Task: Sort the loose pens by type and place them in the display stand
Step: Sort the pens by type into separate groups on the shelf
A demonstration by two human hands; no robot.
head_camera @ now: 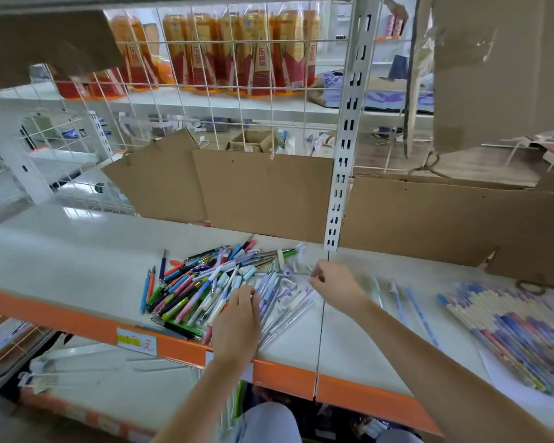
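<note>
White wire-backed shelving (205, 100), cardboard panels (263, 193)

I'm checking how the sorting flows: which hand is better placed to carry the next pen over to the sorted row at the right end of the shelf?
Probably the right hand: it is at the right edge of the loose pen pile, nearer the sorted row. The left hand rests over the pile's middle, farther away.

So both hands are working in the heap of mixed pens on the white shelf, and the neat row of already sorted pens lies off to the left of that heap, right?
Not quite. The head view shows the left hand and right hand at the heap of mixed pens on the white shelf, but the neat row of sorted pens lies to the right of the heap, not the left.
</note>
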